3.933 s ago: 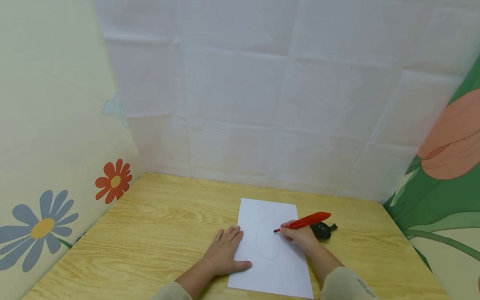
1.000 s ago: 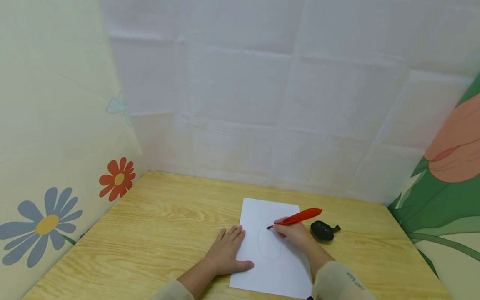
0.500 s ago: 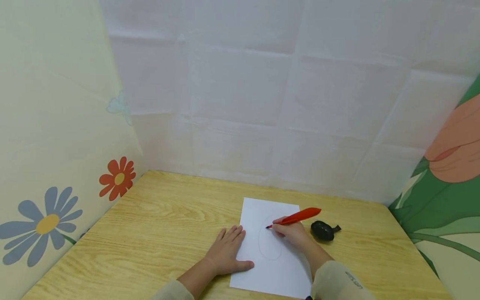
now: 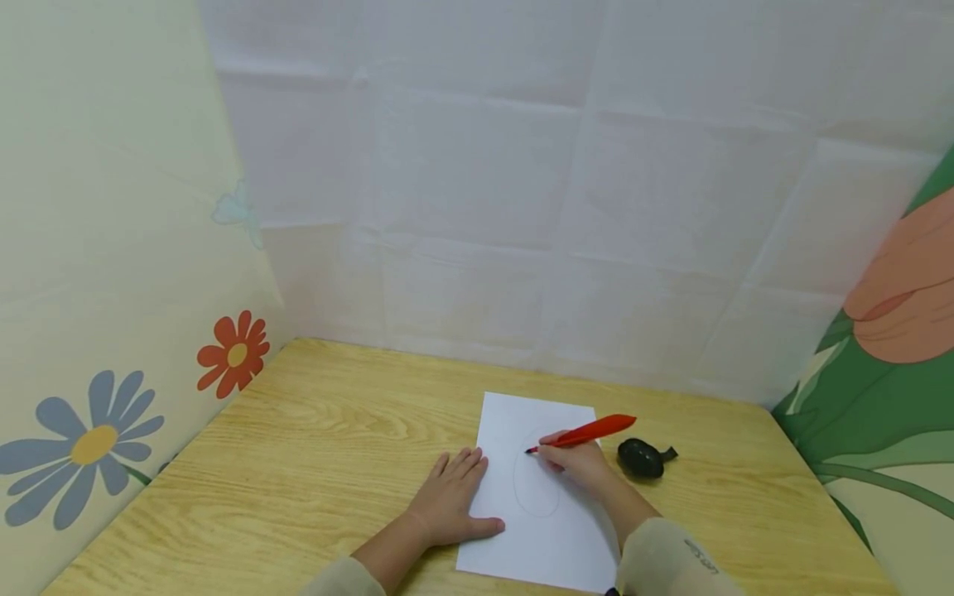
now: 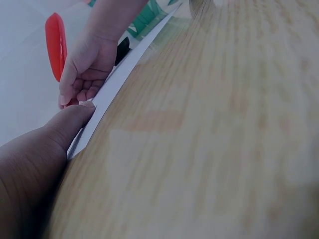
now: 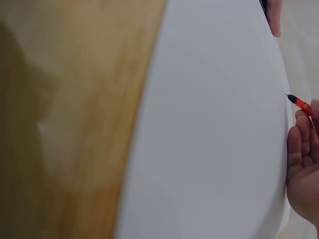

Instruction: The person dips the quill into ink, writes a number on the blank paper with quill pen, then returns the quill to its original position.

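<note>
A white sheet of paper (image 4: 547,550) lies on the wooden table, bearing a thin, faint oval outline. My right hand (image 4: 585,465) pinches a red feather-shaped pen (image 4: 599,428), its dark tip at the upper left of the oval. In the right wrist view the thin point of the pen (image 6: 299,102) shows at the right edge, by the curled fingers (image 6: 294,142). My left hand (image 4: 450,501) rests flat on the paper's left edge, fingers straight and thumb spread across the sheet. The left wrist view shows the left thumb (image 5: 70,122) near the writing hand.
A glossy black oval object (image 4: 641,459) with a short flat tail sits on the table (image 4: 335,463) right of the paper. A white cloth (image 4: 462,182) hangs behind; flower-printed cloths stand at the left (image 4: 112,248) and right (image 4: 894,414).
Over about four seconds, my right hand and pen have shifted left and slightly up, uncovering the black object. In the last second the tip slides slightly left. My left hand stays on the paper.
</note>
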`<state>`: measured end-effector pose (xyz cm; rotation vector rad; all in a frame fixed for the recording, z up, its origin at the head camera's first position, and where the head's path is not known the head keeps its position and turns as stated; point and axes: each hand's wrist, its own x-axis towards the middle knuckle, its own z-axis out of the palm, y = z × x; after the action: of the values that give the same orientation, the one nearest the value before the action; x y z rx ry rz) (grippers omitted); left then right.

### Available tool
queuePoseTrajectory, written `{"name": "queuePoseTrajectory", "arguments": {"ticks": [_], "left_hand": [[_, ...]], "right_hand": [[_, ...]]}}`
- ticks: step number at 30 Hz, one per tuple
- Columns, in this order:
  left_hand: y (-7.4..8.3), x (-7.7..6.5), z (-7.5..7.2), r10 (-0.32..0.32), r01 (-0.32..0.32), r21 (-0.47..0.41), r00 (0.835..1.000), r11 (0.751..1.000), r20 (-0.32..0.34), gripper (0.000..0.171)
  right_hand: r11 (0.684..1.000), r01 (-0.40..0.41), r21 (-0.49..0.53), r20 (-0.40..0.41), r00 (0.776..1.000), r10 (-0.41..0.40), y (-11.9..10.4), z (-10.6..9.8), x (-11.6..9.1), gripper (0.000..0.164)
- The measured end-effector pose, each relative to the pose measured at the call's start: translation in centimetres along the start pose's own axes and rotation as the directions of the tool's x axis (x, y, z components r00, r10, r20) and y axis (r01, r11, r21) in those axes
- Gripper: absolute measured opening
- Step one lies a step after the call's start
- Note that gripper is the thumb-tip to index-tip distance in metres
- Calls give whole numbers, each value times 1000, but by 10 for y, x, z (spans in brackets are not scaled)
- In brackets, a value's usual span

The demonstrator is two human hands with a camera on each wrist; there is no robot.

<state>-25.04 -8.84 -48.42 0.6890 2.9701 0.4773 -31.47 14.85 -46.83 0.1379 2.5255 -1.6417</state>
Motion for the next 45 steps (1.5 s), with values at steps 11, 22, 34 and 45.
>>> {"name": "queuePoseTrajectory", "arguments": {"ticks": [11,22,34,45], "left_hand": [[-1,1,1,13,-13,-10,1000,1000,-12,100],[-1,2,0,15,-15,-5,1000,1000,-22,100],[-1,4,0,-3,3,6,1000,1000,-2,101],[0,3,0,-12,12,10,1000,1000,3,101]], "right_hand": [[1000,30,9,15,999,-30,-1,0,0,26],[999,32,-13,17,999,-31,-3,2,-2,24],[999,48,-24,40,998,-47,-3,2,-2,23],[999,42,-13,41,998,-41,-4,3,-3,24]]}}
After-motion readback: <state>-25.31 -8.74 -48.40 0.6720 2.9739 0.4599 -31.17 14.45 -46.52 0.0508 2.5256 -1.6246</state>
